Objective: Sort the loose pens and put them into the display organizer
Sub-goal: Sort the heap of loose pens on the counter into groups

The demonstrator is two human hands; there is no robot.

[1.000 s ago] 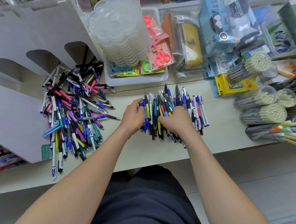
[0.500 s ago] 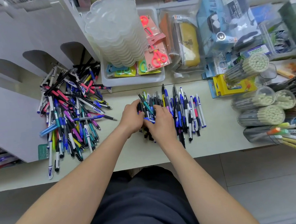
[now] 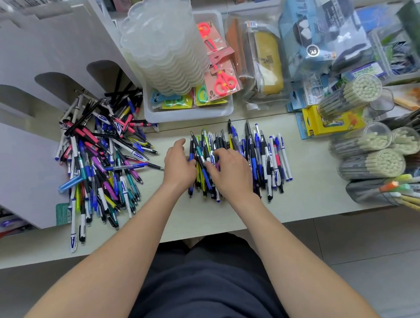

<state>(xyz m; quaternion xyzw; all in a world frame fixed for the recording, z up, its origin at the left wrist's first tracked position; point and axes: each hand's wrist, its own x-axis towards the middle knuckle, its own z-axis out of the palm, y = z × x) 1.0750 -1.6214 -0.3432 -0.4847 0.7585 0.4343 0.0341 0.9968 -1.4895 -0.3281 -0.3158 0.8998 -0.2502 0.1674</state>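
Left hand (image 3: 178,164) and right hand (image 3: 232,172) were both part-curled round a bunch at the left end of the lined-up pens (image 3: 260,155), squeezing it between them, probably to carry it whole to the display organizer (image 3: 13,171) left of the grip, beyond the loose pile (image 3: 101,160).

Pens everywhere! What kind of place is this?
Probably a stationery shop: scissors on sale cards, tubs packed with new pens, wrapped pencil cases, and loose pens heaped on the counter.

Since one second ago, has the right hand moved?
Yes. The right hand moved left over the pens, away from the yellow box, toward the left hand.
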